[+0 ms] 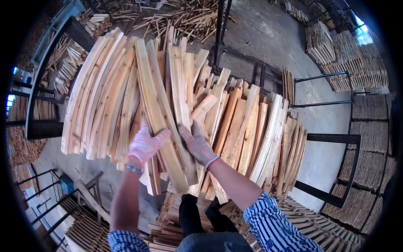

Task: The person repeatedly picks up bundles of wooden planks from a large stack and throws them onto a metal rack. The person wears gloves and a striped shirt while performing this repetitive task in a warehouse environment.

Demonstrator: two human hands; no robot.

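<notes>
A pair of long pale wooden slats point(154, 96) leans lengthwise in front of me, on top of a broad row of similar slats. My left hand point(147, 143), in a pink and white knit glove, grips the left slat's edge, its thumb lying across the face. On the other side, my right hand point(198, 145), gloved likewise, is closed against the right slat of the pair; its fingertips are partly hidden among the wood. More slats stand packed on edge to the left point(98, 96), and looser, uneven slats point(239, 126) fill the right.
Black metal frames point(352, 168) stick out to the right and another frame point(31, 105) to the left. Slats point(285, 214) lie low near my legs. Tall stacks of wood point(369, 126) line the right side. Scattered sticks point(184, 21) cover floor at the back.
</notes>
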